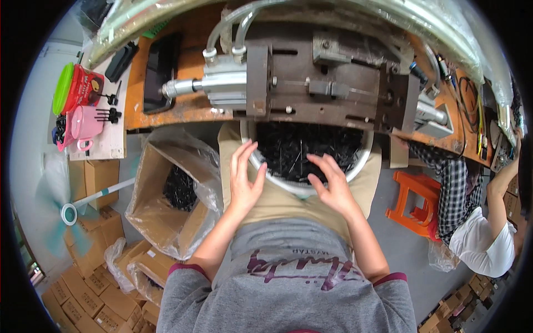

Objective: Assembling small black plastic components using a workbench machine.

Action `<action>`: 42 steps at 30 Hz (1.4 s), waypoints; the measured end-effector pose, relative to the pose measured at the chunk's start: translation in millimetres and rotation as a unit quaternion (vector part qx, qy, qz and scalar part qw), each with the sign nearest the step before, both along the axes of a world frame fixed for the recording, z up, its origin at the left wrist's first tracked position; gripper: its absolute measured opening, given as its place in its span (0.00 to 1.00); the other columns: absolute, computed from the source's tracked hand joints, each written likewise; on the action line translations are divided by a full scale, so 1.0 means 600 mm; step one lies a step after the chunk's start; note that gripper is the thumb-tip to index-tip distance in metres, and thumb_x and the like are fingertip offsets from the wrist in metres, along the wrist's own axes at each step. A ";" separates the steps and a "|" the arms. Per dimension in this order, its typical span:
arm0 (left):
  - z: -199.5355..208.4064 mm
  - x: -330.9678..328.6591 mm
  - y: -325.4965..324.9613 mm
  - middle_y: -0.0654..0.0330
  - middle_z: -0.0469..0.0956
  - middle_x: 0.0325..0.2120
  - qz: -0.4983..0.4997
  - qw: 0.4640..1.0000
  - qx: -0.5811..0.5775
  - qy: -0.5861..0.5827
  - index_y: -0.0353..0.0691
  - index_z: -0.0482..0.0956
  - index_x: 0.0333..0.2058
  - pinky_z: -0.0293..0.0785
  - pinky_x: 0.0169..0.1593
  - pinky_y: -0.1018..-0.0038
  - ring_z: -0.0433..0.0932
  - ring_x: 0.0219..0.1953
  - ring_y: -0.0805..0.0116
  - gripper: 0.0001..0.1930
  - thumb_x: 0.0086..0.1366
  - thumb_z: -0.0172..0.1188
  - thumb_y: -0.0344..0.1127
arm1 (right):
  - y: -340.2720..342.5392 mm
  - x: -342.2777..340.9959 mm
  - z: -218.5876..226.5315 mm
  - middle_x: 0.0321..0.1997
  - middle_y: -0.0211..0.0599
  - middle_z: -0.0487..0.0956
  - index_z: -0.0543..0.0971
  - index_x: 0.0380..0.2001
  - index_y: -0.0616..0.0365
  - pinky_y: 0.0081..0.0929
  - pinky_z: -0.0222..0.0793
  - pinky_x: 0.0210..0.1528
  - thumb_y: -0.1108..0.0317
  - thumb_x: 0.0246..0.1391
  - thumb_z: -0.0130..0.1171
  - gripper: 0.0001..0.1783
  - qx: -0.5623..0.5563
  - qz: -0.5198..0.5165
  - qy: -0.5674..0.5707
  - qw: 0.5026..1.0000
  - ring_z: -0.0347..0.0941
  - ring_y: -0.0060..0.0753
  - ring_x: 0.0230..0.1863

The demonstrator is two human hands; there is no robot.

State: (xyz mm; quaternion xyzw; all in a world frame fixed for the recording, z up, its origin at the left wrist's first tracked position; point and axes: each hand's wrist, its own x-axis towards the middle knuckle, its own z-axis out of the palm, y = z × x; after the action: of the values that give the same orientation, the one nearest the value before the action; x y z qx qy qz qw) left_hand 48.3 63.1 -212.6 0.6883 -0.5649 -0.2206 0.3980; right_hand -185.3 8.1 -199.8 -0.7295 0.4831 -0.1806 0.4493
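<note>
I've got a dark brown metal fixture point(288, 102) up front, a brown plastic-lined carton point(152, 186) at left, and that fixture hides the far rim of a round white basin point(364, 162) on the person's lap. Left hand point(244, 180): fingers spread by the rim; right hand point(336, 188): loosely spread above, contact I can't tell. Inside, small black pieces point(286, 158), heaped.

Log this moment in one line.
left hand: open, at edge of white-rimmed basin | right hand: open, over black parts | parts: inside basin
</note>
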 end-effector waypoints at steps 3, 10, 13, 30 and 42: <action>0.034 -0.005 -0.002 0.50 0.71 0.55 -0.012 1.000 -0.029 0.001 0.37 0.72 0.55 0.63 0.63 0.63 0.68 0.59 0.51 0.24 0.58 0.62 0.25 | -0.004 -0.005 0.021 0.49 0.48 0.77 0.77 0.49 0.57 0.40 0.71 0.53 0.68 0.53 0.61 0.19 -0.012 -0.005 0.017 1.000 0.74 0.51 0.51; 0.174 -0.026 -0.049 0.65 0.71 0.13 -0.135 0.965 -0.218 -0.060 0.39 0.78 0.21 0.61 0.23 0.75 0.67 0.17 0.70 0.13 0.44 0.78 0.32 | -0.028 -0.020 0.091 0.38 0.40 0.82 0.81 0.45 0.58 0.32 0.75 0.43 0.70 0.50 0.66 0.17 -0.075 0.122 -0.004 0.990 0.79 0.39 0.39; 0.207 -0.024 -0.060 0.66 0.64 0.10 -0.189 0.951 -0.245 0.007 0.43 0.69 0.13 0.52 0.19 0.74 0.60 0.14 0.70 0.22 0.39 0.80 0.39 | -0.076 -0.002 0.184 0.37 0.37 0.83 0.82 0.44 0.57 0.31 0.75 0.40 0.71 0.48 0.68 0.18 -0.174 0.081 -0.096 0.977 0.80 0.35 0.36; 0.202 -0.056 -0.052 0.57 0.83 0.29 -0.218 0.941 -0.254 0.050 0.35 0.76 0.43 0.73 0.24 0.78 0.78 0.21 0.70 0.20 0.50 0.69 0.20 | -0.496 0.071 0.402 0.48 0.42 0.79 0.76 0.49 0.53 0.40 0.72 0.50 0.51 0.49 0.64 0.27 -0.428 -0.081 0.326 0.839 0.76 0.44 0.50; 0.197 -0.068 -0.063 0.57 0.83 0.30 -0.232 0.936 -0.259 0.063 0.37 0.75 0.45 0.73 0.23 0.76 0.80 0.22 0.67 0.21 0.51 0.68 0.20 | -0.494 0.026 0.426 0.27 0.39 0.80 0.82 0.39 0.59 0.31 0.71 0.31 0.71 0.45 0.62 0.14 -0.380 -0.014 0.203 0.902 0.75 0.32 0.25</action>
State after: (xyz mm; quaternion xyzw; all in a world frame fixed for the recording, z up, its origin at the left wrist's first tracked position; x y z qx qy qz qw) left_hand 7.6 25.0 -94.5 0.3959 -0.7203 -0.1962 0.5347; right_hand -169.7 -288.5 56.1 -0.8589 0.4687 -0.2049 0.0272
